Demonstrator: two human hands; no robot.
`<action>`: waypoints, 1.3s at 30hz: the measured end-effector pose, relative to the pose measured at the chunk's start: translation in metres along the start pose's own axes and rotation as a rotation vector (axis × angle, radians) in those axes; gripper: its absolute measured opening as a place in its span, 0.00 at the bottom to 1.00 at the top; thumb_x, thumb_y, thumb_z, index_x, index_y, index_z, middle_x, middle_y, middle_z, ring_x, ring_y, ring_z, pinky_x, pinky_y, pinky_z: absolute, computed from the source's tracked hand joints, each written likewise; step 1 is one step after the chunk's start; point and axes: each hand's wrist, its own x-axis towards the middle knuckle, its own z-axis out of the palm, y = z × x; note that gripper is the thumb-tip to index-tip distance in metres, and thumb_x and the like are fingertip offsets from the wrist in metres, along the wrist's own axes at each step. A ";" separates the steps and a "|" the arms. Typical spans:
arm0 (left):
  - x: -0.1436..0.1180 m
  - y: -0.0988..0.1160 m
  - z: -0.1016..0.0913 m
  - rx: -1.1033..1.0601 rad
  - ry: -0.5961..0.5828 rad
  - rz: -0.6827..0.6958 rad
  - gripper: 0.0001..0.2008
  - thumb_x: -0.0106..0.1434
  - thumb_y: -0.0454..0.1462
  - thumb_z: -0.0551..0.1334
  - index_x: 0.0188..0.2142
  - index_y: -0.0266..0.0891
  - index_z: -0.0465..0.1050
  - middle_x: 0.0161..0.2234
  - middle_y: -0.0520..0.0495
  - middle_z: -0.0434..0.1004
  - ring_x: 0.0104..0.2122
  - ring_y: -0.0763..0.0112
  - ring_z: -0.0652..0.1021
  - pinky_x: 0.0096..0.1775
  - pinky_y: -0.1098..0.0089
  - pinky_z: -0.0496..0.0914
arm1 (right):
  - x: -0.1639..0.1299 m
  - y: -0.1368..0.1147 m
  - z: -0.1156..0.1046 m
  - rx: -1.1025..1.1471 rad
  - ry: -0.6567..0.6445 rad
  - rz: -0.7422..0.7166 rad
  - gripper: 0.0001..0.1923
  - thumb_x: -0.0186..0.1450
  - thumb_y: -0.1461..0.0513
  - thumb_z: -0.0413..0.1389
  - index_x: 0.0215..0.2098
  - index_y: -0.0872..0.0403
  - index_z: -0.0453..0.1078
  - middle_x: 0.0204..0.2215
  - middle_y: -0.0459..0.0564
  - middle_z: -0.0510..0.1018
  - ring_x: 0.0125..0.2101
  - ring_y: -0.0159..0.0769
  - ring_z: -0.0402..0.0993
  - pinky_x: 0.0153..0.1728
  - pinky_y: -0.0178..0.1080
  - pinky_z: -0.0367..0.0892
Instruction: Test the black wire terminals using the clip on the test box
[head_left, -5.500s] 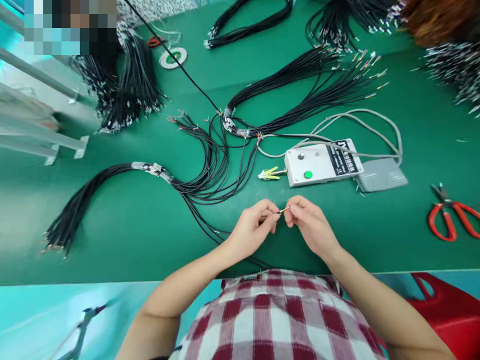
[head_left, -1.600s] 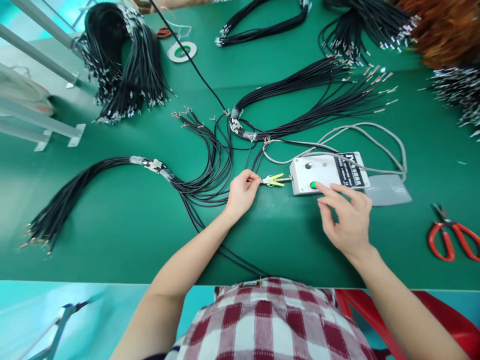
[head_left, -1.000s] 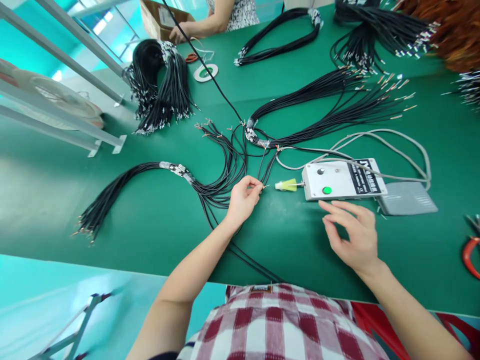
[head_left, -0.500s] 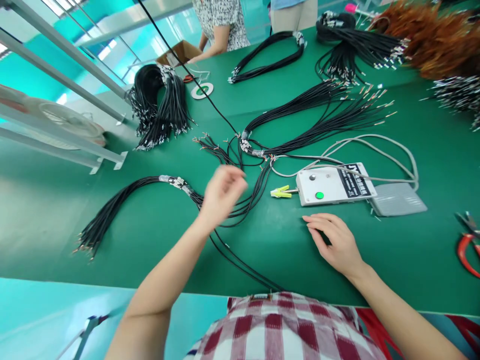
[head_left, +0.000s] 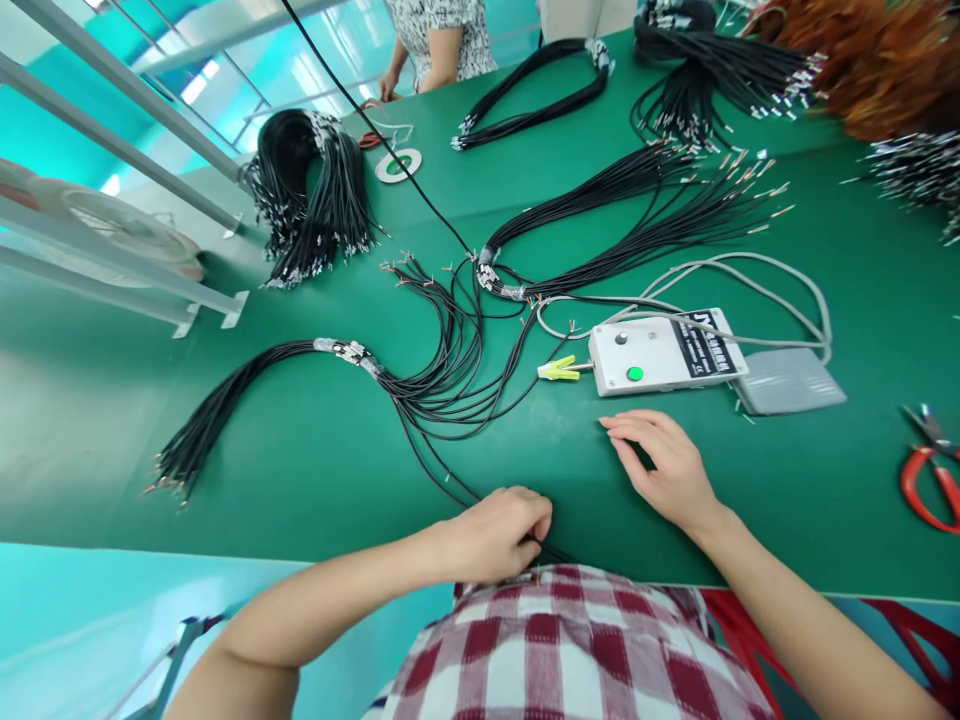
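Near the table's front edge, my left hand [head_left: 504, 532] is closed over thin black cables [head_left: 435, 452], its fingertips partly hidden. These cables run out of a tied black cable bundle [head_left: 349, 352] that lies curved to the left, its loose ends fanned toward the middle. My right hand [head_left: 664, 468] rests on the table, thumb apart from the fingers, with nothing in it. Just beyond it is a white box [head_left: 652, 375] with a green button and a dark label. A yellow-green clip-like piece [head_left: 559, 369] sticks out from the box's left side.
Another tied cable bundle [head_left: 600, 225] spreads behind the box. A grey pedal-like block [head_left: 793, 382] sits beside the box, with grey cord around it. Red-handled pliers [head_left: 930, 480] lie far right. More cables [head_left: 315, 200] hang in a heap back left. A person [head_left: 442, 50] stands across the table.
My left hand has come down toward me from the cable ends in the middle to the front edge. One cable end now lies by the yellow-green clip. My right hand stays about where it was.
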 end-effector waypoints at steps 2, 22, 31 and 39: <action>0.001 -0.001 -0.002 -0.200 0.038 -0.053 0.04 0.57 0.29 0.59 0.31 0.39 0.66 0.29 0.53 0.68 0.30 0.73 0.69 0.32 0.72 0.62 | 0.000 -0.001 0.000 0.020 0.003 0.022 0.11 0.66 0.68 0.57 0.44 0.49 0.73 0.43 0.49 0.83 0.44 0.42 0.76 0.47 0.48 0.72; 0.025 0.007 -0.010 -0.752 0.315 -0.008 0.12 0.66 0.43 0.60 0.41 0.36 0.72 0.30 0.48 0.75 0.30 0.73 0.72 0.34 0.71 0.67 | 0.009 -0.041 -0.008 0.640 -0.154 0.424 0.06 0.66 0.59 0.60 0.33 0.52 0.76 0.29 0.48 0.80 0.30 0.35 0.76 0.34 0.39 0.70; 0.033 0.025 -0.016 -0.715 0.423 -0.012 0.08 0.64 0.40 0.63 0.32 0.36 0.73 0.25 0.49 0.76 0.23 0.76 0.72 0.28 0.74 0.68 | 0.016 -0.046 -0.011 1.078 -0.120 0.730 0.12 0.66 0.52 0.59 0.35 0.52 0.73 0.26 0.46 0.76 0.26 0.33 0.71 0.30 0.38 0.68; 0.037 0.023 -0.011 -0.774 0.530 -0.034 0.10 0.63 0.42 0.64 0.31 0.36 0.72 0.24 0.49 0.76 0.22 0.75 0.72 0.26 0.74 0.67 | 0.013 -0.060 0.004 1.265 -0.128 0.917 0.13 0.61 0.52 0.63 0.31 0.52 0.69 0.20 0.42 0.68 0.22 0.30 0.61 0.26 0.36 0.59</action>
